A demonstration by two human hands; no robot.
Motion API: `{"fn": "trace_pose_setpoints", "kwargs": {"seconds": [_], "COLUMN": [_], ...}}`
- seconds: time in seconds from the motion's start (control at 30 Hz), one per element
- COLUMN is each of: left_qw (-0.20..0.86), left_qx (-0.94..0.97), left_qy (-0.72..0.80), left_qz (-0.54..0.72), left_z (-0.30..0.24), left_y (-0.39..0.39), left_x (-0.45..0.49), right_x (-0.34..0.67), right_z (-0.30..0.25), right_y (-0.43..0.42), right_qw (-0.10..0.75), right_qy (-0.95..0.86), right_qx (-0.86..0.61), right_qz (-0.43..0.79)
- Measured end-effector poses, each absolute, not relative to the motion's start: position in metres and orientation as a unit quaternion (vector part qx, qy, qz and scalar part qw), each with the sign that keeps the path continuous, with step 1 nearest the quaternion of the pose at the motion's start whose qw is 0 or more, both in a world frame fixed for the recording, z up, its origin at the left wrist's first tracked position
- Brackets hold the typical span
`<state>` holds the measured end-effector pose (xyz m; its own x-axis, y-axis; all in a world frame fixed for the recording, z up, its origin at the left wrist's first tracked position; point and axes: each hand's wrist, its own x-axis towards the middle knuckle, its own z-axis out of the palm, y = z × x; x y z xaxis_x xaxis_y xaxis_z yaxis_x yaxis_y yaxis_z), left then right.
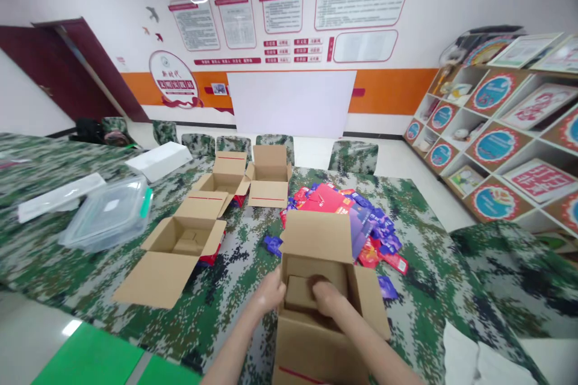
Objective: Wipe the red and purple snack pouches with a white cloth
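Right in front of me stands a brown cardboard box (318, 228) with its flaps folded out. Its left wall is gripped by my left hand (271, 290), the fingers curled at the edge. My right hand (327, 296) reaches down into the box and touches a folded cardboard piece (298, 293) inside. The right fingertips are hidden by shadow and the hand itself. Just behind the box lies a pile of purple packets (383, 228) and red packets (370, 251), with a flat red sheet (327, 201) on top.
More open cardboard boxes stand to the left: a near one (194, 234), one behind it (223, 180) and a far one (268, 183). Further left are a clear plastic bin (111, 210) and a white box (160, 159). White paper (478, 355) lies at the right on the camouflage tablecloth (428, 289).
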<state>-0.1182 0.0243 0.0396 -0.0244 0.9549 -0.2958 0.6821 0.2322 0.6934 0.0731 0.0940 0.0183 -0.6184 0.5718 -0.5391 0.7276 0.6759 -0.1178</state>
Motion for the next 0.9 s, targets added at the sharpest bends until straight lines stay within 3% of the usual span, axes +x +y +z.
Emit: {"fn": "trace_pose_setpoints", "kwargs": {"seconds": [0.1,0.37,0.67,0.9], "left_qw": [0.323,0.316,0.317,0.311], "left_qx": [0.567,0.368,0.269,0.211], "left_qy": [0.721,0.837,0.870,0.888], "left_qz": [0.234,0.254,0.264,0.266], "left_z": [0.049,0.063,0.056,0.030], "left_y": [0.019,0.001,-0.012,-0.013], "left_x": [-0.148,-0.226,-0.246,-0.260], "right_x": [0.054,-0.013,-0.078,-0.109], "right_z": [0.056,0.131,0.079,0.041], "right_y": [0.109,0.111,0.098,0.110], "right_qw": [0.204,0.075,0.022,0.036], "right_qy": [0.906,0.965,0.978,0.972], "right_qx": [0.337,0.214,0.205,0.230], "right_qz": [-0.156,-0.132,0.020,0.002]}}
